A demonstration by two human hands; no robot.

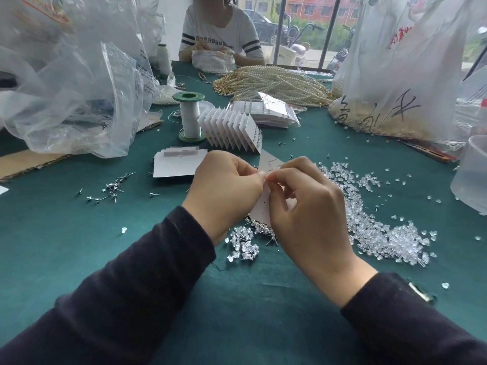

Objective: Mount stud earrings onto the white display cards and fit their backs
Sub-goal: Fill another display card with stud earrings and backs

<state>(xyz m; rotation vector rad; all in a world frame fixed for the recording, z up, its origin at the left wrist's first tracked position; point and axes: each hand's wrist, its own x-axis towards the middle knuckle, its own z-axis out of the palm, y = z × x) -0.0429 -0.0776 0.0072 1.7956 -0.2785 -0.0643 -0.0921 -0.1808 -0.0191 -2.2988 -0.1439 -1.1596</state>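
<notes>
Fitting a back onto a stud
Left hand and right hand pinch the white display card in closed grips; next, probably another clear back from right of them.

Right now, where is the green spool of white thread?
In the head view, the spool stands upright left of centre on the green table, just left of the fanned white cards.

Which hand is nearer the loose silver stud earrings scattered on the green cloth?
Left. The left hand sits just right of the loose silver stud earrings; the right hand is farther right, beside the pile of clear plastic backs. Both pinch the white display card.
</notes>
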